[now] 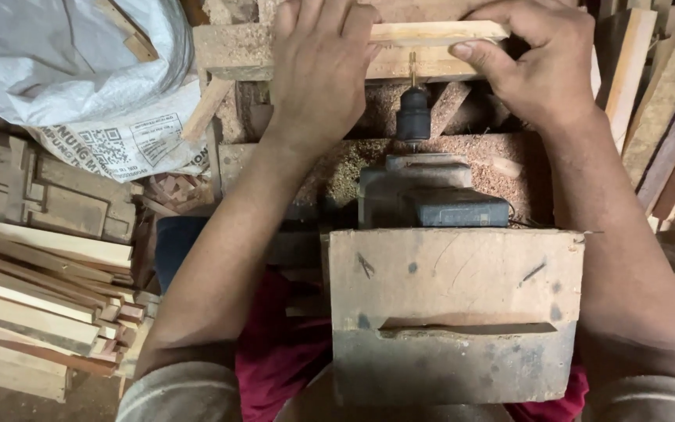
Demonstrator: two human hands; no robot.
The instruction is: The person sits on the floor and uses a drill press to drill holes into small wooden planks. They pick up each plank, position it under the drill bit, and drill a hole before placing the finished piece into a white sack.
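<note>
Both forearms are bare from the wrist up to near the elbow. The left hand (318,66) and the right hand (544,59) wear no gloves, rings or watch. At the near edge, a grey-beige sleeve (181,395) with a faint lighter stripe covers the left upper arm, and a matching sleeve (654,398) covers the right. Between the arms, low in the view, a dark red garment (279,355) shows over the lap, with a strip of it also visible at the near right.
</note>
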